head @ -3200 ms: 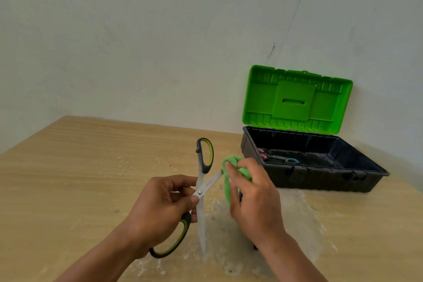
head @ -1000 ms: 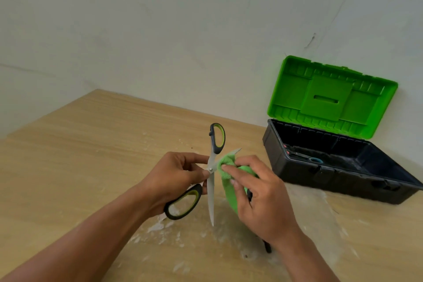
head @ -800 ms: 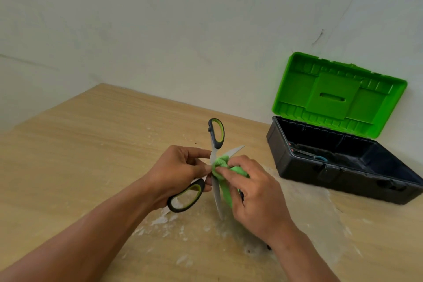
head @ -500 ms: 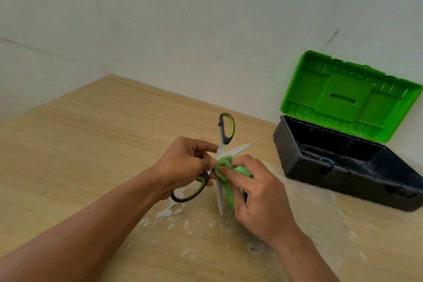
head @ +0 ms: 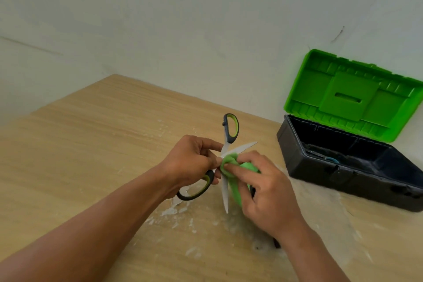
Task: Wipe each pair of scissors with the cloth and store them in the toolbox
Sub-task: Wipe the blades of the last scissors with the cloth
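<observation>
A half-hidden stored pair (head: 330, 160) is kept in the open toolbox (head: 338, 175). Near it, spread scissors (head: 225, 190) are gripped by the left hand (head: 190, 162), cloth (head: 235, 186) pinched on them by the right hand (head: 267, 192).

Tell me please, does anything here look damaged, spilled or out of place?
Yes. The table has a whitish, scuffed patch with pale flakes scattered beneath the scissors, as if its surface peeled or something dried there. The wall shows a dark crack above the toolbox.
</observation>
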Motion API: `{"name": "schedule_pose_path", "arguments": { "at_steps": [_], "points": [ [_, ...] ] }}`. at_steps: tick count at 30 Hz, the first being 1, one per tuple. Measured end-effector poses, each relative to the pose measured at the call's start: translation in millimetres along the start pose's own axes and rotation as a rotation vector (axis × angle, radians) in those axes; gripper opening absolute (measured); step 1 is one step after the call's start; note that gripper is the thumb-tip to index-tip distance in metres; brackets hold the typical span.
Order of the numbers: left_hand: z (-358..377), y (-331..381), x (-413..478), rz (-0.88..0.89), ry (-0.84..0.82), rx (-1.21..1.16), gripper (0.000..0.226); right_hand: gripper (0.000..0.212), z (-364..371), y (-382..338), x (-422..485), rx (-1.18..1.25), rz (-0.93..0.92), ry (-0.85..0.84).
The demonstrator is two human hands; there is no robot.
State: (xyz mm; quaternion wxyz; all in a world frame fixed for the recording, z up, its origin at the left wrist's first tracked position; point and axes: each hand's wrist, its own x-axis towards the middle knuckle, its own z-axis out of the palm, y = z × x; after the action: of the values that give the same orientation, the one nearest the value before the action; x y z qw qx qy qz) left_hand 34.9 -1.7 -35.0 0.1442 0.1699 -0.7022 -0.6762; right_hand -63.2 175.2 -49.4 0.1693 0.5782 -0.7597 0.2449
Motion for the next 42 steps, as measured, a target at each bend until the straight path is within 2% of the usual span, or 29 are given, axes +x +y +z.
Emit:
{"name": "schedule_pose_path", "arguments": {
  "at_steps": [4,5,9,13,17,21,24,33,35,38,42],
  "points": [
    [-1.1,-3.3,-0.2,-0.005,0.011,0.031,0.024,0.032,-3.0,-4.8,-14.1,0.056,-0.110,-0.180],
    [-1.4,-3.6,-0.2,-0.006,0.007,0.041,0.024,0.032,-3.8,-4.6,-15.7,0.053,-0.109,-0.182],
    [4.2,-1.9,1.2,-0.003,-0.014,0.014,0.021,0.031,-4.3,-0.2,-2.7,-0.020,-0.006,-0.009],
    [4.2,-3.4,-0.4,0.003,-0.004,0.010,0.022,0.031,-4.7,-5.2,-11.2,0.039,-0.050,-0.087],
    [7.6,-2.7,1.5,0.020,-0.002,-0.041,0.019,0.032,-3.5,-0.1,-1.8,0.062,0.028,0.017],
    [-0.5,-3.2,0.9,-0.003,0.044,-0.065,0.018,0.033,-5.9,-2.0,-9.0,0.152,-0.048,-0.106],
    [-7.6,-1.7,2.6,-0.017,0.068,-0.083,0.021,0.032,-8.6,-5.5,-14.6,0.167,-0.081,-0.120],
    [-16.2,-0.9,5.4,-0.025,0.099,-0.117,0.027,0.032,-19.2,-6.2,-19.7,0.211,-0.074,-0.301],
    [-15.3,0.5,3.8,-0.019,0.077,-0.126,0.025,0.032,-27.1,0.0,-20.3,0.276,-0.050,-0.246],
    [-8.4,0.7,1.3,-0.023,0.007,-0.157,0.022,0.036,-33.8,7.4,-18.2,0.324,-0.002,-0.011],
    [0.6,-1.9,0.5,-0.037,-0.066,-0.208,0.019,0.033,-14.1,-7.9,-10.4,0.246,-0.009,0.064]
  ]
}}
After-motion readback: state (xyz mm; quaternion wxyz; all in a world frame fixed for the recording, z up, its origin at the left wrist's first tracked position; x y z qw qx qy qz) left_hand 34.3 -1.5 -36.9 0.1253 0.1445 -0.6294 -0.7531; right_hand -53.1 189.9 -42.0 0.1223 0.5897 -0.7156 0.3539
